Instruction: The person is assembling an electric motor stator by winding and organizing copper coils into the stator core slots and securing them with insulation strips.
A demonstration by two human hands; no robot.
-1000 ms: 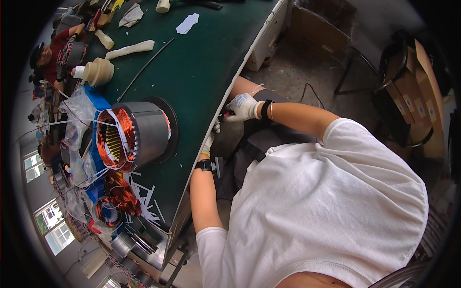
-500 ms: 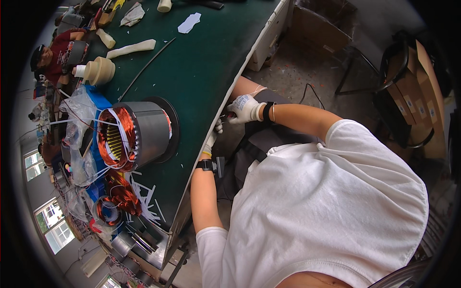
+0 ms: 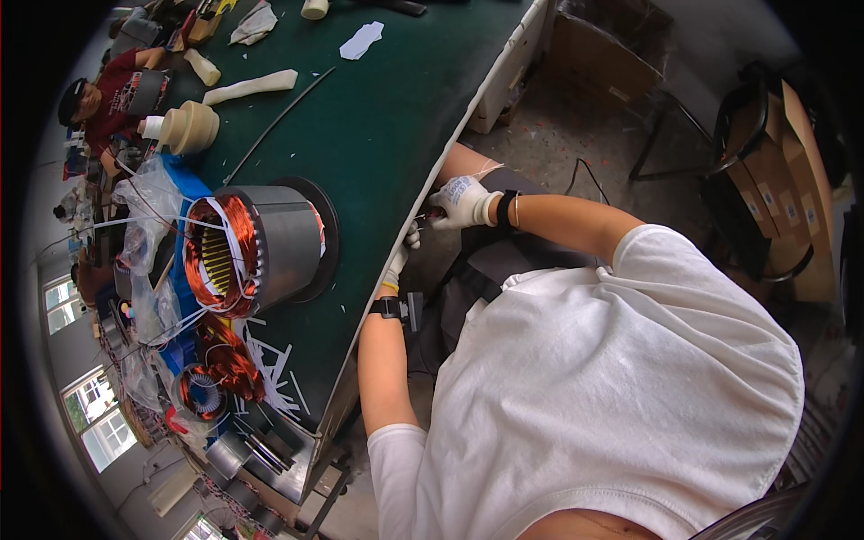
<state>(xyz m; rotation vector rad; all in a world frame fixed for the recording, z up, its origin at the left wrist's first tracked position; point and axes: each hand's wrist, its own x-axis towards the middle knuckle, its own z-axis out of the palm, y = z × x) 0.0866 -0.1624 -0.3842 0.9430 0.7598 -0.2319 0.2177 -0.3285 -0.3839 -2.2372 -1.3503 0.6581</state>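
Note:
My right hand [image 3: 464, 203], in a white work glove, is closed just off the table's edge. A small dark and red thing [image 3: 437, 214] shows at its fingers, too small to name. Close by, my left hand [image 3: 399, 258], also gloved, has its fingertips curled toward the right hand; the table edge hides part of it, and what it holds does not show. On the green table [image 3: 387, 117], to the left of both hands, a grey motor stator [image 3: 286, 241] lies on its side, with copper windings [image 3: 236, 236] and white ties at its open end.
Loose copper coils [image 3: 232, 360], white paper strips [image 3: 270, 364] and a smaller stator [image 3: 200, 392] lie nearer me on the left. Tape rolls [image 3: 191, 128] and a dark sleeve [image 3: 283, 121] lie farther off. Across the table is a person [image 3: 121, 99]. Cartons [image 3: 765, 180] stand at right.
The view has shifted slightly. My hands stay close together at the table edge, with no clear change in their grip.

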